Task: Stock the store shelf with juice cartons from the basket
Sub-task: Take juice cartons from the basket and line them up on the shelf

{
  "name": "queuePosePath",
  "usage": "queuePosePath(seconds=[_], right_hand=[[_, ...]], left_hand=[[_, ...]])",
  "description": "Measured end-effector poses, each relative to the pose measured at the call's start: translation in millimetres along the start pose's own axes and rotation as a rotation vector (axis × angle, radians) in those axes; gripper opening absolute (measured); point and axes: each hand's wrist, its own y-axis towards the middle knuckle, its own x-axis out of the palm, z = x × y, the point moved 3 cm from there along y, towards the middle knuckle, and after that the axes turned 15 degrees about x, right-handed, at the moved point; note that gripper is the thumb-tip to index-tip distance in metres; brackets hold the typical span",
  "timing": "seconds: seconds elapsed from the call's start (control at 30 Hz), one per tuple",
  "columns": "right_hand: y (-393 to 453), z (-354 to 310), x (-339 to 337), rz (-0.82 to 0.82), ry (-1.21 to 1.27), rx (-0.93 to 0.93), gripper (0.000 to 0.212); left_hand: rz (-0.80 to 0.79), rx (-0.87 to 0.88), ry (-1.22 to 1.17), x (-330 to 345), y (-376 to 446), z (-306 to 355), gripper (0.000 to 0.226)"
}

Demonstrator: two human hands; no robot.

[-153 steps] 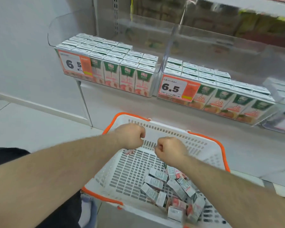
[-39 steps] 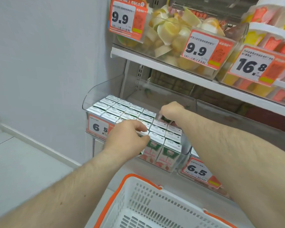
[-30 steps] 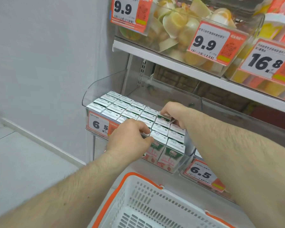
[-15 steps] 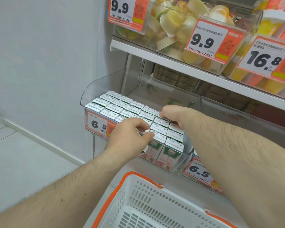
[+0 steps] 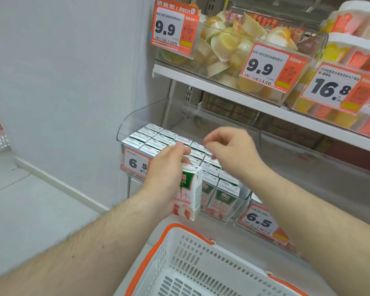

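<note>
My left hand [image 5: 167, 169] grips a white, green and pink juice carton [image 5: 189, 194] upright, just in front of the clear shelf bin [image 5: 137, 116]. Rows of the same cartons [image 5: 156, 138] fill that bin, tops up. My right hand [image 5: 233, 152] hovers over the bin's right rows with fingers loosely curled and nothing in it. The white basket with orange rim [image 5: 179, 253] sits below, only its far end in view.
A 6.5 price tag [image 5: 137, 162] hangs on the bin front, another [image 5: 260, 220] on the neighbouring bin. The shelf above [image 5: 244, 99] carries fruit cups behind 9.9 and 16.8 tags. A grey wall and tiled floor lie to the left.
My right hand has let go of its carton in the back row and lifted off. My left hand has drawn back from the rows, and its carton now shows in front of the bin.
</note>
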Motion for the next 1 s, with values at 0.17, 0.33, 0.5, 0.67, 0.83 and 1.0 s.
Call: queuePosePath(seconds=[0.17, 0.33, 0.5, 0.67, 0.83, 1.0], right_hand=[[-56, 7, 9, -0.392, 0.024, 0.084, 0.04], [-65, 11, 5, -0.159, -0.167, -0.027, 0.019], [-72, 27, -21, -0.132, 0.215, 0.089, 0.036], [-82, 33, -31, -0.096, 0.222, -0.002, 0.037], [-93, 20, -25, 0.117, -0.044, -0.147, 0.055], [-79, 2, -20, 0.317, -0.116, -0.206, 0.031]], left_hand=[[0.017, -0.052, -0.085, 5, -8, -1, 0.032], [-0.068, 0.082, -0.093, 8, -8, 1, 0.026], [-0.488, 0.523, 0.226, -9, -4, 4, 0.049], [-0.53, 0.81, 0.605, -1, -6, -10, 0.042], [-0.389, 0.846, 0.56, 0, 0, -11, 0.043], [-0.351, 0.837, 0.597, 2, 5, -11, 0.047]])
